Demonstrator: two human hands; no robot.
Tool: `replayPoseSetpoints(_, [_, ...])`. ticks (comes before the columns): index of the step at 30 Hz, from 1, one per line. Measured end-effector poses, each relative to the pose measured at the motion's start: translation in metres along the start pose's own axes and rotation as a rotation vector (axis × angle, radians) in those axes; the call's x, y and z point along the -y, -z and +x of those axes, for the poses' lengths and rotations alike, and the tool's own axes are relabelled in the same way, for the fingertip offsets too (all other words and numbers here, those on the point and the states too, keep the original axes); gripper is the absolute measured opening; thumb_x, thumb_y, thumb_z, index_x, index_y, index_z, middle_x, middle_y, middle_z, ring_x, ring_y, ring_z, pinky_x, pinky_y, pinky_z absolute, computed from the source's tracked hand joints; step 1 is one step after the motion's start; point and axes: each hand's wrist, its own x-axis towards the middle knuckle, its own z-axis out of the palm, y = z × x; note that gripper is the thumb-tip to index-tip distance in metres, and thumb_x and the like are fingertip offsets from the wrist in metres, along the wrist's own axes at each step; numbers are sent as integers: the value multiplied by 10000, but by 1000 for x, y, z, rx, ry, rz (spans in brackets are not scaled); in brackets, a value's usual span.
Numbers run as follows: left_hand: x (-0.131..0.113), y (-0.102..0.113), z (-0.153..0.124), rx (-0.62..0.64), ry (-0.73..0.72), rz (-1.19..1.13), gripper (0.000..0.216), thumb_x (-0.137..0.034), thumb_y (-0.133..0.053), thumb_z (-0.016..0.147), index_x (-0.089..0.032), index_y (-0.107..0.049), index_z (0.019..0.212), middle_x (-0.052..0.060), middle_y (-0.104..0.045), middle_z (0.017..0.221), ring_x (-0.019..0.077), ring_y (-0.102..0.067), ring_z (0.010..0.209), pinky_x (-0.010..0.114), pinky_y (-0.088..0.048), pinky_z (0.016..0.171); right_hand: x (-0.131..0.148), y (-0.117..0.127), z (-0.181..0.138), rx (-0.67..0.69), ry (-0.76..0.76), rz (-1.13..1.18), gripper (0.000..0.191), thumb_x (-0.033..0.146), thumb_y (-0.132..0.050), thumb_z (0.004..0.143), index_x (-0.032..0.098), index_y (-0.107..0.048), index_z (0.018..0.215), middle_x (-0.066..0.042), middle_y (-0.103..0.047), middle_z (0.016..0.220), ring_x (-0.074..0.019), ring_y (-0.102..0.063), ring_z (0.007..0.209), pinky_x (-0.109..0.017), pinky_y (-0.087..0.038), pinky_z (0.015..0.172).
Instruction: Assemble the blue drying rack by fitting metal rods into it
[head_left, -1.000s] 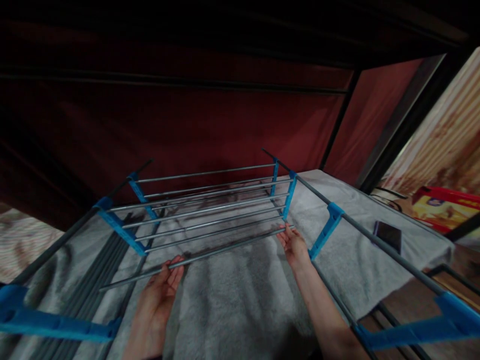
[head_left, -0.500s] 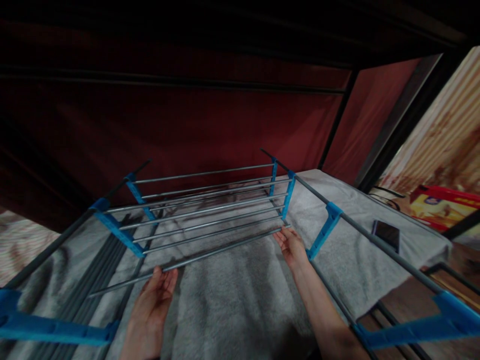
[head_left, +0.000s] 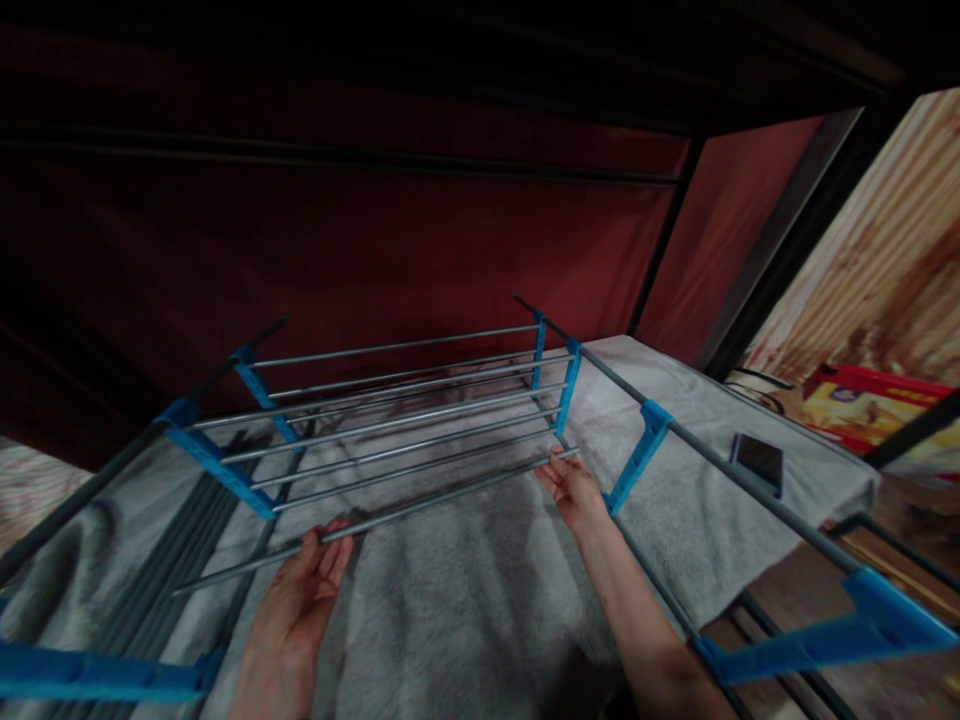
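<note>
A loose grey metal rod point(head_left: 450, 493) slants across the frame, held near both ends. My left hand point(head_left: 307, 585) grips it toward its left end, thumb on top and fingers beneath. Near the rod's right end, my right hand point(head_left: 574, 490) pinches it. Just beyond lies a rack of grey bars point(head_left: 405, 420) set between blue plastic brackets point(head_left: 225, 460) on the left and another blue bracket point(head_left: 568, 390) on the right. A blue bracket point(head_left: 637, 460) on the right-hand side pole stands beside my right hand, with no bar in it.
Several grey rods point(head_left: 165, 550) lie bundled at the left on a grey cloth point(head_left: 435, 620). On the right rest a phone point(head_left: 757, 463) and, farther off, a red and yellow box point(head_left: 874, 410). A dark red panel point(head_left: 375, 250) rises behind the rack.
The view has shifted slightly, so the rack and side poles appear a little farther left. Both hands keep their hold on the rod, which stays in nearly the same position.
</note>
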Motion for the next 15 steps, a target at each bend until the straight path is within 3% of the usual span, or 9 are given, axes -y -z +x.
replayPoseSetpoints(7, [-1, 2, 3, -124, 23, -21, 201, -18, -535, 898, -113, -606, 736, -13, -651, 688, 92, -667, 615, 228, -630, 624, 5, -3, -1, 20, 35, 15, 208, 15, -685, 759, 198, -618, 832, 52, -710, 731, -81, -668, 707, -219, -585, 753])
replayPoseSetpoints(15, [0, 4, 1, -46, 7, 10, 224, 41, -507, 878, -111, -628, 767, 43, -712, 767, 139, -719, 704, 256, -642, 653, 2, -1, 0, 34, 47, -5, 189, 44, -679, 779, 195, -607, 867, 36, -730, 774, -88, -675, 713, -212, -583, 720])
